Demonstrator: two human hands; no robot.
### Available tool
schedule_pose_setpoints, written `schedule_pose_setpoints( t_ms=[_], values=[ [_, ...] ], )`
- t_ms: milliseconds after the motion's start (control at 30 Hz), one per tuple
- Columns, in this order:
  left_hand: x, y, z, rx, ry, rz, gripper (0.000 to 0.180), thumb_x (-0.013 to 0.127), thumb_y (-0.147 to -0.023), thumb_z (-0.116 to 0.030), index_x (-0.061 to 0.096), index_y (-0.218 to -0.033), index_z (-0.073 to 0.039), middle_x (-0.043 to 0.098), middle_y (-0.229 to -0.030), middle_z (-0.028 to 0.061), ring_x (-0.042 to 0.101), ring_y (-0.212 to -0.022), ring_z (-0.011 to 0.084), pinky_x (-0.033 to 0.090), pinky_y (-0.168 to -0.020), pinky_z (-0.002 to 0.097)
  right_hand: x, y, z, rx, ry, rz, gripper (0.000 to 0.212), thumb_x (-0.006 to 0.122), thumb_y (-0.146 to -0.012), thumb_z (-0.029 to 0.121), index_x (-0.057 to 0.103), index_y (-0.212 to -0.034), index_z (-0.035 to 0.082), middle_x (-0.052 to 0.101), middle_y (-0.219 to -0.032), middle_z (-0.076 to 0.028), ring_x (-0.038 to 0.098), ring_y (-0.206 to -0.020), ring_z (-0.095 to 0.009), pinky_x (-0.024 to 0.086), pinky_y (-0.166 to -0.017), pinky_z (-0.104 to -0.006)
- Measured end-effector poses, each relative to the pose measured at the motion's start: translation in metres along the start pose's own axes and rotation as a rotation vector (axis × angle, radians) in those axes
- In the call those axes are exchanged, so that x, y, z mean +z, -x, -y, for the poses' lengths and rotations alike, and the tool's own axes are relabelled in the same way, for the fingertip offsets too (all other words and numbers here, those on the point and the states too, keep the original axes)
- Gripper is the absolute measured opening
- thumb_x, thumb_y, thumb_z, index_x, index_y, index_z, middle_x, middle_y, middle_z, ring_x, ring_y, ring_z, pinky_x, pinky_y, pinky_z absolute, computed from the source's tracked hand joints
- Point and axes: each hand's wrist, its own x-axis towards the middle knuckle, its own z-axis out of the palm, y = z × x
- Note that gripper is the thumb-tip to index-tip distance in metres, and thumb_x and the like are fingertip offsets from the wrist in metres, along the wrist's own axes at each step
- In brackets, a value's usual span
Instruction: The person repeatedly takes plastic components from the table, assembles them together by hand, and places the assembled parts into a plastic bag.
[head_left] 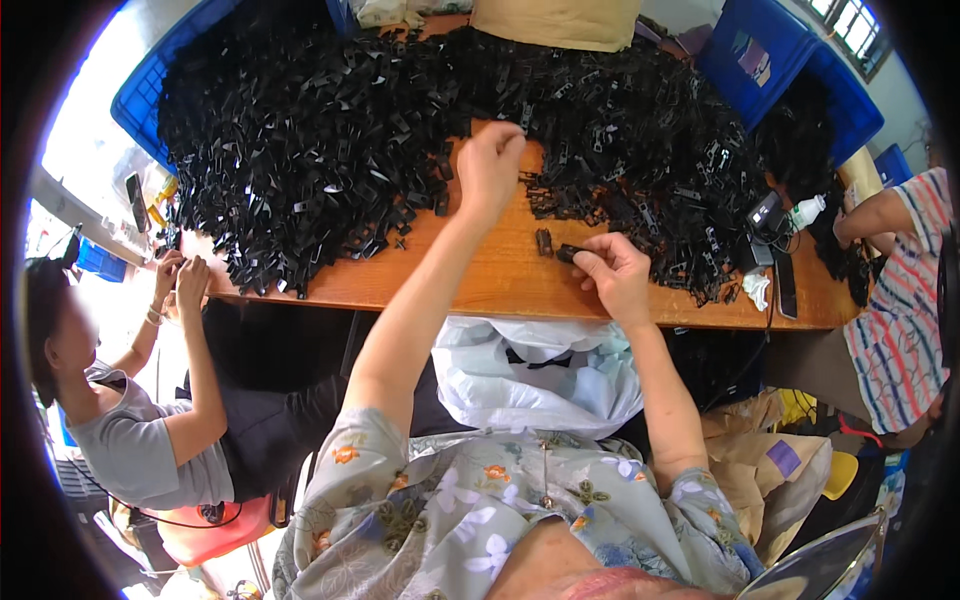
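My left hand (490, 165) reaches far over the wooden table (500, 285) to the edge of a big heap of small black plastic parts (320, 130), fingers pinched together at the heap; what it pinches is hidden. Nearer to me, my right hand (612, 270) rests on the table and holds a small black part (570, 253) between thumb and fingers. Another black part (544, 241) lies just left of it on the bare wood.
A white plastic bag (535, 375) hangs open below the table edge at my lap. Blue crates (770, 60) stand at the far corners. A person on the left (150, 420) and one on the right (895, 300) work at the same table. A spray bottle (805, 210) lies at right.
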Motion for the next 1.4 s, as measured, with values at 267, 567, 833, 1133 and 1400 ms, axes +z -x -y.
schedule_pose_setpoints(
  t_ms=[267,567,833,1133,1400],
  values=[
    [0.032,-0.072,0.035,0.190,-0.677,0.091,0.059,0.078,-0.076,-0.008,0.057,-0.131,-0.006,0.057,-0.122,0.0206,0.060,-0.111,0.0383,0.050,-0.093,0.0437,0.004,0.000,-0.002,0.056,0.065,0.041,0.014,0.069,-0.089,0.007,0.065,-0.102,0.001,0.070,-0.087,-0.004,0.066,-0.073,-0.009,0.048,-0.054,-0.0229],
    [0.013,-0.031,0.035,0.295,-0.505,0.011,0.041,0.071,-0.080,-0.001,0.061,-0.119,0.001,0.050,-0.132,0.0236,0.059,-0.110,0.0410,0.050,-0.093,0.0429,-0.001,-0.009,-0.016,-0.050,-0.047,0.028,0.023,0.066,-0.090,-0.001,0.066,-0.113,-0.003,0.066,-0.105,-0.008,0.068,-0.082,-0.013,0.057,-0.060,-0.0242],
    [-0.022,0.077,-0.006,0.345,-0.438,0.048,0.027,0.065,-0.089,-0.006,0.068,-0.115,-0.002,0.066,-0.101,0.0191,0.065,-0.092,0.0366,0.051,-0.081,0.0399,-0.008,0.000,-0.004,-0.030,-0.160,0.021,0.015,0.065,-0.091,-0.002,0.066,-0.106,-0.005,0.069,-0.088,-0.008,0.069,-0.074,-0.014,0.060,-0.065,-0.0265],
    [-0.025,0.139,-0.001,0.097,-0.200,0.174,0.033,0.069,-0.083,0.003,0.070,-0.115,-0.007,0.063,-0.098,0.0161,0.066,-0.080,0.0267,0.053,-0.070,0.0330,0.002,0.016,0.024,0.054,-0.238,0.092,0.014,0.066,-0.091,-0.001,0.065,-0.104,-0.005,0.069,-0.087,-0.009,0.069,-0.073,-0.013,0.060,-0.064,-0.0257],
    [-0.026,0.144,0.011,0.175,0.062,0.223,0.033,0.070,-0.080,0.007,0.072,-0.111,-0.005,0.064,-0.107,0.0078,0.065,-0.088,0.0164,0.055,-0.075,0.0271,0.011,0.021,0.023,0.171,-0.304,0.048,0.014,0.068,-0.091,0.004,0.065,-0.103,-0.004,0.069,-0.087,-0.009,0.070,-0.073,-0.015,0.061,-0.066,-0.0264]
  ],
)
